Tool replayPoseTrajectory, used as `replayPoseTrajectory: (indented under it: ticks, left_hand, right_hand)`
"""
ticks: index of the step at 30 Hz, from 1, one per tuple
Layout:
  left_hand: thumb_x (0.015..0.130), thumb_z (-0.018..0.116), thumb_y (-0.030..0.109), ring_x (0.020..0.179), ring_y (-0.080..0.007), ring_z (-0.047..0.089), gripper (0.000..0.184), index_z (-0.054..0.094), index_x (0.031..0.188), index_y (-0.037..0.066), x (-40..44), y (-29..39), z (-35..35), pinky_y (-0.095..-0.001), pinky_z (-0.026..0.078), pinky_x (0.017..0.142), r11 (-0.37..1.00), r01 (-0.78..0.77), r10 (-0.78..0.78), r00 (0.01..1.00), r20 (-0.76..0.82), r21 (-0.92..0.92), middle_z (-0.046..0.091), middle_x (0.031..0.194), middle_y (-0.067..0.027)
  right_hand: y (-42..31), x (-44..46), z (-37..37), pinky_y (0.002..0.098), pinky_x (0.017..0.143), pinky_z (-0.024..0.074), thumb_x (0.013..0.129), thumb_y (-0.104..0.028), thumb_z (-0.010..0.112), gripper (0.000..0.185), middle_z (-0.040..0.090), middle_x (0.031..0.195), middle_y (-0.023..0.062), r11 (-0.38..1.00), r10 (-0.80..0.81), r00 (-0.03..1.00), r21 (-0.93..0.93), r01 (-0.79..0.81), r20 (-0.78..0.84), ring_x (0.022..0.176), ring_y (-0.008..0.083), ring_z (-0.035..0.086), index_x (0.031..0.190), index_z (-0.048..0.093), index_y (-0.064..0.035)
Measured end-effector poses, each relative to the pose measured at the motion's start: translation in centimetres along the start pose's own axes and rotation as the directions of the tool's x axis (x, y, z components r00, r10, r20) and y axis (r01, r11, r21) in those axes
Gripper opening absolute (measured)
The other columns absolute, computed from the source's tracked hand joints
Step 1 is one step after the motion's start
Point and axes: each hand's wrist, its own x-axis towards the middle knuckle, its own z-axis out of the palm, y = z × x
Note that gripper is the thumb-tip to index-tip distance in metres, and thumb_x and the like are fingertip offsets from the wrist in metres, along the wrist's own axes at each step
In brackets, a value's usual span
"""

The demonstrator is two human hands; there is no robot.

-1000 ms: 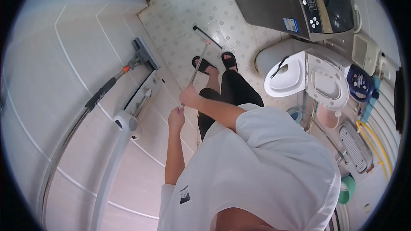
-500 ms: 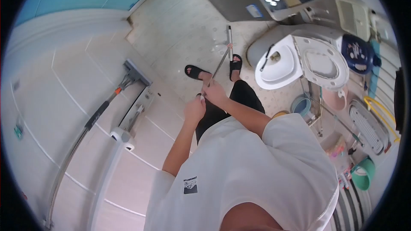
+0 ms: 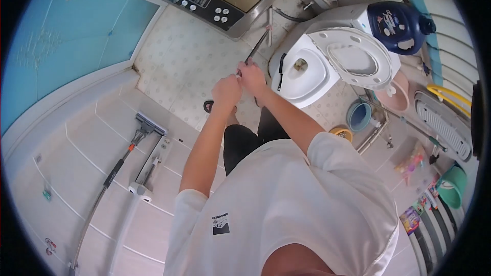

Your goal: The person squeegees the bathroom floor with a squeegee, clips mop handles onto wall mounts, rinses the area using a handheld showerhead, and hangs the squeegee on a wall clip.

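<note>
My right hand (image 3: 251, 77) is closed around the dark pole of a floor squeegee (image 3: 257, 46), which slants down and forward to the floor. My left hand (image 3: 226, 93) is a fist right beside it, apparently on the upper end of the same pole; its grip is partly hidden by the fingers. The squeegee's narrow head (image 3: 270, 24) lies on the tiles between the machine with the button panel (image 3: 192, 1) and the toilet (image 3: 304, 89). Across the toilet rim rests a dark-handled slim tool (image 3: 281, 71).
The toilet lid (image 3: 353, 59) is up, with a dark blue jug (image 3: 396, 26) behind it. At right are a blue bucket (image 3: 359, 116), a pink basin (image 3: 396, 92) and a green bucket (image 3: 452, 188). A long-handled mop (image 3: 110, 176) leans on the left wall. A blue door (image 3: 76, 46) stands upper left.
Both hands have moved forward with the floor squeegee, its head now closer to the machine and the toilet's base. The camera view has shifted forward, showing more of the button panel.
</note>
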Motion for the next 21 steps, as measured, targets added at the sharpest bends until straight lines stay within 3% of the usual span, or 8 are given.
replayPoseTrajectory:
  ticks: [2,6,8,11,14,18,21]
  left_hand:
    - [0.096,0.050,0.032,0.087,-0.0442,0.065,0.034,0.068,0.094,0.004,3.1,0.9,2.9,-0.0515,0.052,0.078,0.991,-0.001,0.002,1.000,0.008,-0.131,0.068,0.087,-0.0238]
    - [0.097,0.046,0.032,0.092,-0.0446,0.065,0.036,0.065,0.100,0.002,5.7,3.1,10.1,-0.0535,0.050,0.082,0.957,0.042,-0.040,0.999,0.012,-0.287,0.068,0.090,-0.0256]
    - [0.096,0.047,0.033,0.093,-0.0447,0.064,0.036,0.064,0.100,0.002,4.5,3.9,12.1,-0.0538,0.050,0.082,0.961,0.070,-0.068,0.998,0.017,-0.269,0.068,0.092,-0.0258]
    - [0.096,0.047,0.032,0.094,-0.0438,0.065,0.035,0.064,0.099,0.002,0.9,3.2,13.1,-0.0542,0.050,0.081,0.951,0.096,-0.091,0.995,0.032,-0.292,0.067,0.095,-0.0258]
    - [0.096,0.047,0.034,0.093,-0.0448,0.064,0.036,0.064,0.104,0.003,-3.3,1.2,13.0,-0.0539,0.050,0.081,0.944,0.165,-0.145,0.985,0.090,-0.287,0.067,0.098,-0.0256]
    - [0.095,0.049,0.033,0.094,-0.0430,0.065,0.035,0.064,0.099,0.002,-7.4,-2.4,10.7,-0.0529,0.051,0.081,0.947,0.253,-0.229,0.964,0.138,-0.196,0.068,0.094,-0.0258]
    - [0.095,0.049,0.034,0.095,-0.0441,0.065,0.038,0.066,0.099,0.001,-7.0,-6.8,11.9,-0.0523,0.050,0.083,0.926,0.297,-0.272,0.953,0.136,-0.233,0.068,0.095,-0.0264]
  right_hand:
    - [3.5,1.6,0.9,0.0476,0.078,0.0543,0.075,-0.023,0.069,0.030,0.061,0.107,0.0270,0.996,0.040,0.999,-0.076,-0.042,-0.025,0.094,0.0406,0.064,0.098,0.059,-0.0059]
    - [10.0,2.5,2.5,0.0464,0.083,0.0546,0.072,-0.020,0.070,0.036,0.051,0.127,0.0319,0.991,0.084,0.987,-0.112,-0.069,0.138,0.102,0.0418,0.063,0.103,0.059,-0.0040]
    - [9.9,1.0,1.0,0.0460,0.084,0.0545,0.072,-0.019,0.069,0.039,0.048,0.131,0.0327,0.982,0.107,0.964,-0.180,-0.063,0.245,0.104,0.0417,0.062,0.106,0.058,-0.0031]
    - [10.4,-2.0,3.3,0.0453,0.086,0.0545,0.070,-0.017,0.069,0.044,0.043,0.137,0.0336,0.980,0.041,0.978,-0.198,0.000,0.203,0.104,0.0431,0.062,0.110,0.056,-0.0025]
    - [7.1,-5.9,3.8,0.0459,0.087,0.0544,0.083,-0.012,0.059,0.030,0.041,0.136,0.0407,0.975,-0.021,0.985,-0.214,0.058,0.174,0.118,0.0452,0.055,0.108,0.056,0.0037]
    - [3.3,-8.2,7.1,0.0451,0.087,0.0548,0.082,-0.011,0.058,0.029,0.042,0.132,0.0430,0.981,-0.087,0.944,-0.140,0.137,0.317,0.112,0.0460,0.058,0.107,0.057,0.0052]
    - [1.7,-7.7,10.5,0.0454,0.082,0.0551,0.073,-0.013,0.069,0.034,0.045,0.126,0.0412,0.989,-0.118,0.936,-0.045,0.141,0.330,0.095,0.0457,0.064,0.103,0.062,0.0005]
